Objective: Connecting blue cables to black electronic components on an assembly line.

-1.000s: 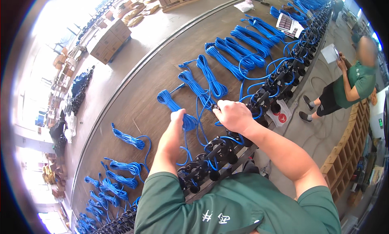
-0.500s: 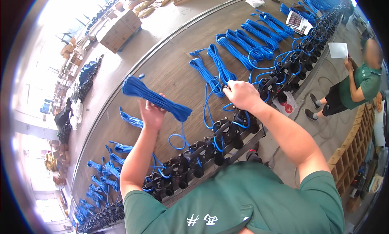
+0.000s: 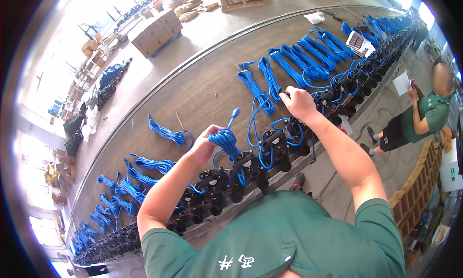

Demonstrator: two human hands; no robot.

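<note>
The person in the green shirt leans over a long brown tabletop (image 3: 202,92) lined with black devices along its near edge. The left hand (image 3: 205,145) is closed around a coiled bundle of blue cable (image 3: 225,140), holding it just above the row of black devices (image 3: 241,169); one loose end of the cable, with a blue plug (image 3: 235,115), sticks up beyond the bundle. From the bundle a blue strand loops away toward the right hand (image 3: 299,103), which hangs over the tabletop farther along the row, fingers pinched together on the strand near a small dark end piece. How tightly the fingers meet I cannot tell from here.

Just beyond the right hand lie more blue cable bundles (image 3: 263,83), stretched out side by side across the tabletop, and others continue along it into the distance. To the left of the held bundle a single blue coil (image 3: 166,133) lies by itself on the wood, well apart from the hand, with further coils near the tabletop's far left end.

On the floor past the tabletop's near edge, to the right, stands another person (image 3: 419,119) in a green shirt and dark shorts, holding a sheet of paper (image 3: 401,83). Cardboard boxes (image 3: 156,31) sit on the floor beyond the tabletop.
</note>
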